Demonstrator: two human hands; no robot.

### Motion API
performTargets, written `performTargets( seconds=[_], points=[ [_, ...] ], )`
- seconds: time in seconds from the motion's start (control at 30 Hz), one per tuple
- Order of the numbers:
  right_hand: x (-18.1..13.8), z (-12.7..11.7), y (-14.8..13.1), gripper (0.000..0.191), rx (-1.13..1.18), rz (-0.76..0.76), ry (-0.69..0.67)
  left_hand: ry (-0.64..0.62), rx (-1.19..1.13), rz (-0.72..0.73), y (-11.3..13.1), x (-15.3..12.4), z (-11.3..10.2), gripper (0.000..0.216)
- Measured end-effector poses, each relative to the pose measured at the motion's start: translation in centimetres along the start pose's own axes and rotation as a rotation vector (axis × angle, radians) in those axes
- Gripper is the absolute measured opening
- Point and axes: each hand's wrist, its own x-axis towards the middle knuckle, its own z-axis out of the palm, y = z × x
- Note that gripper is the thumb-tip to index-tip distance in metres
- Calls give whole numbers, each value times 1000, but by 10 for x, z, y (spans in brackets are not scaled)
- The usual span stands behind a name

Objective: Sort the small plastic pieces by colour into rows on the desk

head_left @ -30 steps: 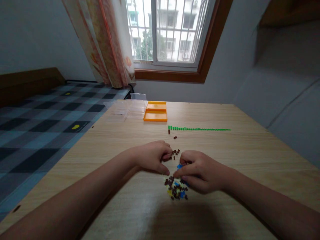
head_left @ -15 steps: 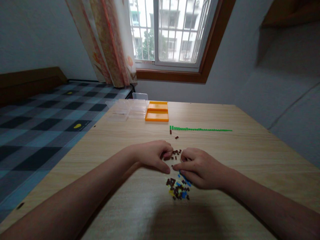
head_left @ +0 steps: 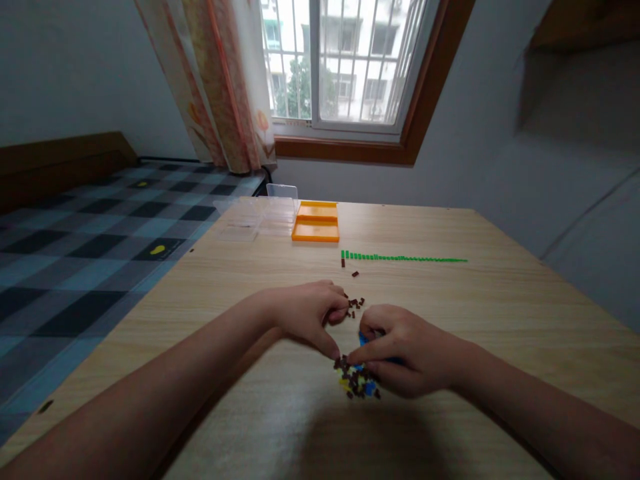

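A mixed pile of small brown, blue and yellow pieces, like tiny toy bricks or dominoes, lies on the wooden table. My left hand rests at its upper left, thumb stretched to the pile's edge and the other fingers curled, nothing visible in it. From the right, my right hand reaches the pile with the index fingertip on brown pieces; thumb and fingers are apart. Blue pieces show partly beneath that hand. Between and beyond the hands is a loose group of brown pieces, partly hidden by my left fingers.
Farther off runs a long row of green pieces, with a brown piece below its left end and another brown piece nearby. An orange tray and clear plastic boxes stand at the back left. A bed adjoins the table.
My right hand has moved nearer to me, its index fingertip now at the pile. My left thumb has also come down to the pile's edge.
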Motion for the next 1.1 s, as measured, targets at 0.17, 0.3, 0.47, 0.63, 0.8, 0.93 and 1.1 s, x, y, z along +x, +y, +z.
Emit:
performTargets(
  seconds=[0.17,0.3,0.47,0.63,0.8,0.93,1.1],
  points=[
    [2,0,1,31,-73,27,-15,-6,6,6,0,0,-1,47],
    [3,-3,2,29,-128,47,11,-8,10,6,0,0,-1,46],
    [2,-1,2,30,-65,-2,19,-20,-15,-6,0,0,-2,42],
    [2,2,4,29,-72,-1,-1,-23,-17,4,0,0,-3,44],
    [3,0,6,29,-129,78,47,0,20,4,2,-1,0,49],
    [4,-1,2,29,-102,47,67,11,55,12,3,-2,2,49],
    [4,1,-4,28,-28,-30,28,4,57,14,3,-2,2,46]
  ],
)
